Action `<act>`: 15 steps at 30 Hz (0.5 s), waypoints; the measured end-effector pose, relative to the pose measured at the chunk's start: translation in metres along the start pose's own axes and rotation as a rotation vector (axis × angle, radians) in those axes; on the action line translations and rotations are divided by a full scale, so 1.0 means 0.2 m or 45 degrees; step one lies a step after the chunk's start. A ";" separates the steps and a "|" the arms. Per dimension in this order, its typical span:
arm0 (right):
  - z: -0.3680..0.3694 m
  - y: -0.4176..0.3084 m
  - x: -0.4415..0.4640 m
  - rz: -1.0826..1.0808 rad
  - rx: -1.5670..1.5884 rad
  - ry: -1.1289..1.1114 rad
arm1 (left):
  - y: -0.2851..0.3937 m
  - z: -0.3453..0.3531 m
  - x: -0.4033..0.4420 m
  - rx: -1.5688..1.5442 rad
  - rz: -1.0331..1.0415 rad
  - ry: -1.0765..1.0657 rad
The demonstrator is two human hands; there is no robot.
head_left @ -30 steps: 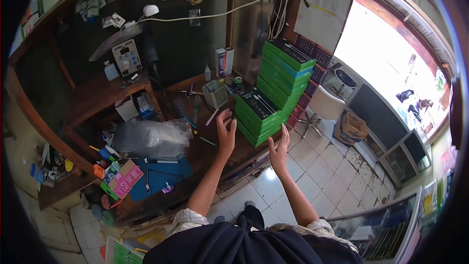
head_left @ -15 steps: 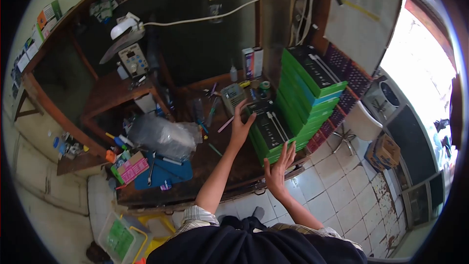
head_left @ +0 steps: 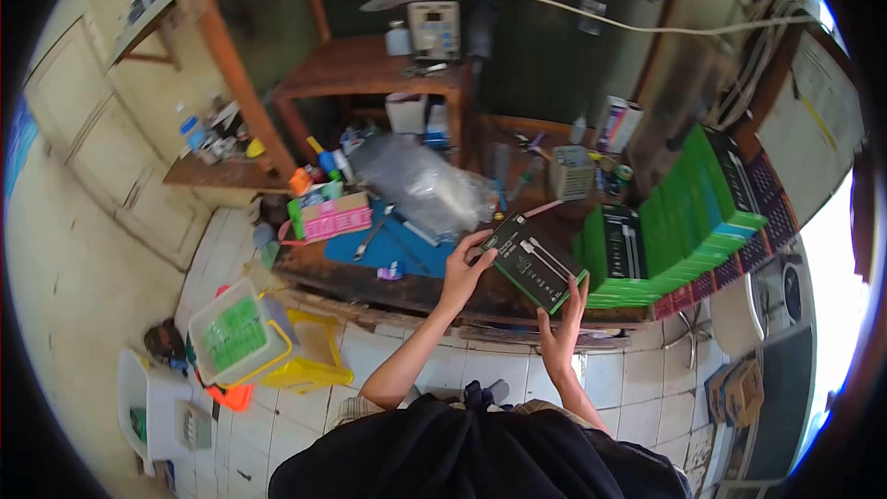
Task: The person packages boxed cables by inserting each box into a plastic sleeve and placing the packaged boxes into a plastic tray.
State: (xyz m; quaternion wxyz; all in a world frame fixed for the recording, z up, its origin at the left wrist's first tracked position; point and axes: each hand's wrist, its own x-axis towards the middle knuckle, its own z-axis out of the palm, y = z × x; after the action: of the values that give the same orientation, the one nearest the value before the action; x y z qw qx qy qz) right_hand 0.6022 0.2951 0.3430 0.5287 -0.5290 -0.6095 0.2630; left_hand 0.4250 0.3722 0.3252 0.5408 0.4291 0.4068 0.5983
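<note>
A flat black-and-green box [head_left: 539,263] with white cables pictured on its top is held between my two hands, tilted over the front of the wooden desk [head_left: 425,300]. My left hand [head_left: 467,270] grips its left corner, thumb on the top face. At the lower right corner, my right hand [head_left: 562,340] has its fingers against the edge. Just right of the held box stands a short stack of matching boxes [head_left: 621,245]. Beyond it rises a taller green stack [head_left: 707,203].
Clear plastic wrapping [head_left: 420,185] and a blue mat [head_left: 383,245] with tools lie on the desk's left half. A pink box [head_left: 337,219] sits beside them. On the floor at left, a clear bin [head_left: 208,365] holds green boxes, next to a yellow container [head_left: 314,360].
The box has come off the short stack and moved left in both hands. My view has turned left, bringing more of the floor bins into sight.
</note>
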 end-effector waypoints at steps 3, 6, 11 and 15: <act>0.25 0.07 -0.05 -0.025 0.036 -0.272 | 0.00 -0.29 -0.16 0.019 0.127 0.248; 0.50 -0.01 -0.06 -0.071 0.130 -0.423 | 0.04 -0.55 -0.29 0.040 0.232 0.432; 0.96 -0.16 0.01 -0.295 0.116 -0.507 | 0.12 -0.91 -0.35 0.045 0.423 0.651; 1.33 -0.08 0.11 -0.387 0.096 -0.512 | -0.05 -1.28 -0.22 0.408 0.449 0.778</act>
State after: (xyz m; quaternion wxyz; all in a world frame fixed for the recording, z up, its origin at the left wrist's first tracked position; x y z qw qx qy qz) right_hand 0.3537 0.3742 0.2844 0.4497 -0.3483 -0.7646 0.3031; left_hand 0.1865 0.3242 0.2359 0.2095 0.3735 0.5573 0.7113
